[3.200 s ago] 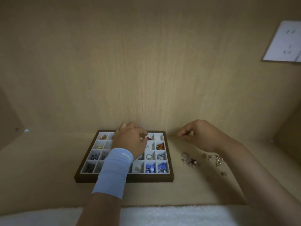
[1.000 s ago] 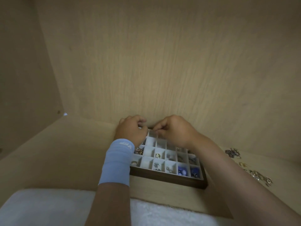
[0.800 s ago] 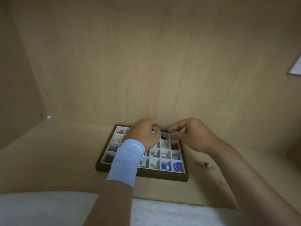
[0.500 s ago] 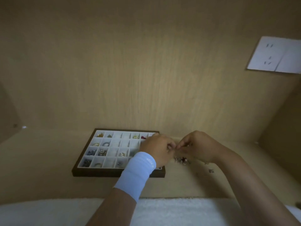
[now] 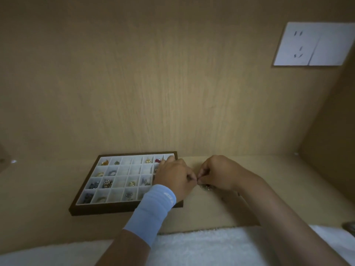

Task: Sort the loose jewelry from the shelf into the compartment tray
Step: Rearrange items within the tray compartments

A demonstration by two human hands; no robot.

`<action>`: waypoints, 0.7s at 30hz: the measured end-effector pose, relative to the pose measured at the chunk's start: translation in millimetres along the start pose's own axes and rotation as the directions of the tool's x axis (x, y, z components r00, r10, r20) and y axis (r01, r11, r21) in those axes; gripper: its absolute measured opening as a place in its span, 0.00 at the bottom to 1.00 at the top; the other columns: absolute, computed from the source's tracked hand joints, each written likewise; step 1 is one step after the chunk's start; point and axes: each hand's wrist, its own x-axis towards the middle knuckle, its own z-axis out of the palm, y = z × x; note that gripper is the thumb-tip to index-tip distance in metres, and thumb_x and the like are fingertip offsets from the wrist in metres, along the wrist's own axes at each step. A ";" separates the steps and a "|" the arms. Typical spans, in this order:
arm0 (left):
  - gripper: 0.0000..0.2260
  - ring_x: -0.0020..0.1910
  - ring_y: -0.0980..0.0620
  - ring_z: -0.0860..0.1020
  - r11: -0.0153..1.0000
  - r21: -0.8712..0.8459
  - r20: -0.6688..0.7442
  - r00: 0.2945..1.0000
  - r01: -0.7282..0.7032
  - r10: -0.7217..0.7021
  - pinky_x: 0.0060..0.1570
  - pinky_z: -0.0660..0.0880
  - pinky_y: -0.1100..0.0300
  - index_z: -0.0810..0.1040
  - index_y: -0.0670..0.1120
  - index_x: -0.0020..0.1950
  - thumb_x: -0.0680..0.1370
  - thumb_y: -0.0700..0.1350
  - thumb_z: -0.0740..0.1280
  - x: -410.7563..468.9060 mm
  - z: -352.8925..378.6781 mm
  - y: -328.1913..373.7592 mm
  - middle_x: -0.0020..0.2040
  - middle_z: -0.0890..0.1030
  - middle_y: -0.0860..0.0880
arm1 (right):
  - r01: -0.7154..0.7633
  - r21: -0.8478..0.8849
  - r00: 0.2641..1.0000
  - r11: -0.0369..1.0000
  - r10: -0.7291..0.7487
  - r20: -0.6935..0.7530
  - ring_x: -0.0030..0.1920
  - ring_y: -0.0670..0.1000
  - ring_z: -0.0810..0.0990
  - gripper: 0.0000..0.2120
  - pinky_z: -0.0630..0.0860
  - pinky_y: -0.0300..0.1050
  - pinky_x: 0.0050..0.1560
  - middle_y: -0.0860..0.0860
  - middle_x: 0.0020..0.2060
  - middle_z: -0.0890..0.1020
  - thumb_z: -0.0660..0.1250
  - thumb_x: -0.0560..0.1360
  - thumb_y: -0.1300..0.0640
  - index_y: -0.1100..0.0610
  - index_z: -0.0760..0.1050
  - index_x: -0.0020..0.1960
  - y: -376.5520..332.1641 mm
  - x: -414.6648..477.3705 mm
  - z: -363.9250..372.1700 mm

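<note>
L hand (image 5: pixel 173 178) and R hand (image 5: pixel 219 173) had come off the back row of the compartment tray (image 5: pixel 123 207), where they were working a sec earlier. They now met just right of its right edge, over the shelf (image 5: pixel 48 198). Prob. meant one piece had been dropped off & the next pick-up was under way, so sorting looked mid-way, not done.

Tray sat at left on the shelf, approx. half its cells w/ rings, beads etc., several cells bare. L hand, w/ a pale blue wrist sleeve (image 5: pixel 153 208), hung over the tray's right-hand cells. Its fingers were curled tight, thumb & forefinger pinching a small piece (image 5: pixel 197 181). R hand's fingertips pinched the same piece from the other side, remaining fingers curled; piece too small to identify. Just below R hand lay loose jewelry (image 5: pixel 206 187) on the shelf, partly hidden by the hand; how much was left couldn't be told. Wall socket (image 5: pixel 315 45) sat far right, high up.
</note>
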 end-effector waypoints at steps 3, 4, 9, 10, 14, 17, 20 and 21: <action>0.10 0.54 0.49 0.69 1.000 -0.003 -0.006 1.000 0.003 -0.003 0.57 0.61 0.55 0.84 0.58 0.47 0.77 0.54 0.62 0.2 3.8 0.1 0.50 0.78 0.54 | 0.003 -0.010 1.000 1.000 -0.003 0.009 0.39 0.41 0.80 0.01 0.79 0.42 0.48 0.39 0.33 0.81 0.74 0.72 0.50 0.45 0.85 0.42 2.3 -0.1 1.3; 0.10 0.54 0.49 0.70 1.000 -0.004 -0.011 1.000 0.003 -0.003 0.58 0.62 0.55 0.83 0.58 0.47 0.77 0.54 0.62 0.2 4.8 -0.4 0.49 0.78 0.54 | 0.005 -0.010 1.000 1.000 -0.005 0.009 0.40 0.42 0.80 0.03 0.79 0.43 0.49 0.39 0.33 0.81 0.73 0.73 0.50 0.44 0.84 0.41 3.1 0.0 2.0; 0.08 0.53 0.54 0.71 0.989 -0.148 -0.069 0.998 -0.004 -0.007 0.59 0.64 0.56 0.77 0.58 0.54 0.75 0.54 0.67 1.0 3.0 -5.0 0.47 0.80 0.60 | 0.014 0.092 1.000 0.996 -0.012 -0.024 0.37 0.39 0.79 0.10 0.76 0.42 0.44 0.43 0.35 0.83 0.69 0.77 0.53 0.44 0.79 0.38 5.3 1.4 5.6; 0.10 0.52 0.56 0.72 0.973 -0.229 -0.077 0.997 0.008 -0.026 0.58 0.66 0.57 0.75 0.59 0.57 0.75 0.53 0.67 1.0 2.1 -6.0 0.46 0.80 0.61 | 0.025 0.166 0.999 0.986 -0.017 -0.047 0.34 0.37 0.78 0.11 0.74 0.38 0.41 0.42 0.34 0.82 0.68 0.79 0.55 0.45 0.79 0.39 3.8 0.8 5.3; 0.09 0.44 0.61 0.76 0.790 -0.605 -0.024 0.990 0.096 -0.139 0.51 0.75 0.61 0.80 0.60 0.52 0.74 0.47 0.71 0.6 -3.2 -11.6 0.42 0.81 0.60 | 0.014 0.473 0.994 0.881 0.038 -0.100 0.24 0.38 0.71 0.11 0.67 0.32 0.30 0.40 0.23 0.75 0.66 0.81 0.55 0.55 0.80 0.42 -3.2 -2.0 5.1; 0.07 0.40 0.61 0.78 0.689 -0.720 -0.040 0.985 0.090 -0.171 0.49 0.77 0.64 0.84 0.57 0.47 0.73 0.44 0.73 0.8 -6.2 -17.5 0.40 0.83 0.59 | -0.011 0.667 0.989 0.745 0.104 -0.101 0.23 0.45 0.65 0.14 0.63 0.38 0.26 0.47 0.23 0.72 0.67 0.80 0.52 0.57 0.79 0.37 -6.9 -2.0 8.5; 0.07 0.42 0.59 0.82 0.646 -0.760 -0.049 0.986 0.067 -0.159 0.50 0.78 0.62 0.85 0.53 0.46 0.73 0.42 0.74 1.3 -10.0 -24.3 0.40 0.85 0.57 | -0.028 0.742 0.984 0.670 0.150 -0.098 0.24 0.48 0.64 0.15 0.60 0.40 0.27 0.52 0.24 0.70 0.69 0.79 0.49 0.58 0.80 0.39 -13.0 -3.1 11.3; 0.07 0.43 0.59 0.82 0.639 -0.767 -0.042 0.987 0.067 -0.154 0.51 0.79 0.61 0.85 0.53 0.46 0.72 0.41 0.74 1.4 -11.7 -26.5 0.40 0.85 0.56 | -0.030 0.749 0.981 0.661 0.163 -0.105 0.24 0.48 0.64 0.15 0.60 0.40 0.26 0.51 0.24 0.71 0.69 0.78 0.49 0.58 0.80 0.39 -14.8 -3.6 12.5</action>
